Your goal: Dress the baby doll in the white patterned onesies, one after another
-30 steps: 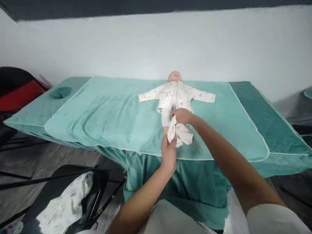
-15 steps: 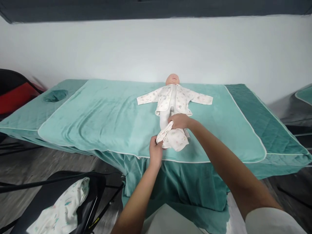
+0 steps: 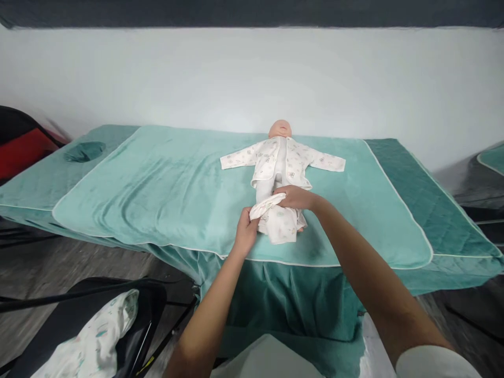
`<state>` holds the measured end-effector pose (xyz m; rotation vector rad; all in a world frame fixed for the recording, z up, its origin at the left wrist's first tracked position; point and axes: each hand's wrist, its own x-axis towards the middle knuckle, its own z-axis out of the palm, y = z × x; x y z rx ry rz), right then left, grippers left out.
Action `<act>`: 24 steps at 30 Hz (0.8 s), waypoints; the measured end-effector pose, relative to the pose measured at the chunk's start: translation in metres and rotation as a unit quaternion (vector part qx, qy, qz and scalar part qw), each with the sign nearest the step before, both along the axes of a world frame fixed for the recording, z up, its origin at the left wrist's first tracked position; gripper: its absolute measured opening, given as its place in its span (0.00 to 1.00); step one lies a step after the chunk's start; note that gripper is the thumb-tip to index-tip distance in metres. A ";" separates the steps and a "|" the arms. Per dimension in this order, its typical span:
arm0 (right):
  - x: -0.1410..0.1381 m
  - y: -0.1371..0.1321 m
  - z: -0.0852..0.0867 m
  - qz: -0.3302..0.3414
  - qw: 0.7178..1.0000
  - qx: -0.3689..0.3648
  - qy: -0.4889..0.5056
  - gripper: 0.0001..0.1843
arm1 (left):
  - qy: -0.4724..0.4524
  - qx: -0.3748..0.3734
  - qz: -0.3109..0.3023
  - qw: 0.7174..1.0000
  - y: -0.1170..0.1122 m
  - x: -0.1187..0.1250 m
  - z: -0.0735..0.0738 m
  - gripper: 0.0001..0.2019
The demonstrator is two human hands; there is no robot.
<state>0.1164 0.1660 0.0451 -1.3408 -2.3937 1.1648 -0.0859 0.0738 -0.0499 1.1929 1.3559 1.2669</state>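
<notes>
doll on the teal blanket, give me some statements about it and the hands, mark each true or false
1. The doll lies face up on the teal blanket. True.
2. Its arms are folded across its chest. False: the sleeves spread out to both sides.
3. The left hand and right hand both grip the trousers at the doll's legs. True.
4. The right hand rests on the doll's head. False: it is at the doll's waist.
5. A printed cloth lies on the black chair. True.

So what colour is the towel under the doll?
The towel is light teal with a thin white edge; the head view shows it.
</notes>
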 end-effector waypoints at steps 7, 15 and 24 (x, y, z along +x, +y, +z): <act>0.007 0.001 0.005 0.010 0.995 -0.087 0.042 0.21 | 0.026 0.064 -0.009 0.998 0.031 -0.014 -0.001 0.07; -0.002 0.003 -0.001 0.006 0.999 -0.027 0.021 0.22 | -0.064 0.051 0.024 0.996 0.060 -0.017 -0.012 0.10; -0.016 0.006 -0.008 -0.065 0.995 0.076 -0.023 0.21 | -0.006 0.026 0.003 1.000 0.078 -0.017 -0.002 0.07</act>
